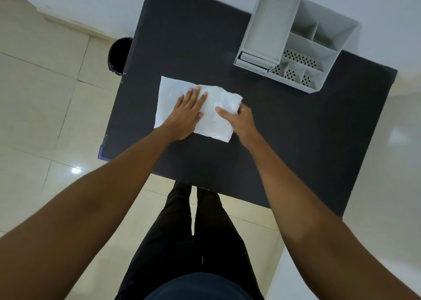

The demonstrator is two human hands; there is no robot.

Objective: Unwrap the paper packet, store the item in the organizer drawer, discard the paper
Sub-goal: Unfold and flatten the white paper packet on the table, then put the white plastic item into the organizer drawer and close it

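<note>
Black tabletop point(273, 140): paper packet point(211, 126) at centre, partly unfolded. Left hand point(185, 115) presses flat; right hand point(241, 119) pinches its flap. Organizer point(293, 46) at one o'clock, bin point(118, 53) at ten; storing, discarding remain.

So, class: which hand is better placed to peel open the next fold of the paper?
The right hand. It pinches the raised, folded edge of the paper, on the side nearer the organizer. The left hand lies flat on the sheet, pinning it down.

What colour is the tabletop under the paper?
Black, matte; the table shows best in the head view, with the white paper lying on it.
</note>
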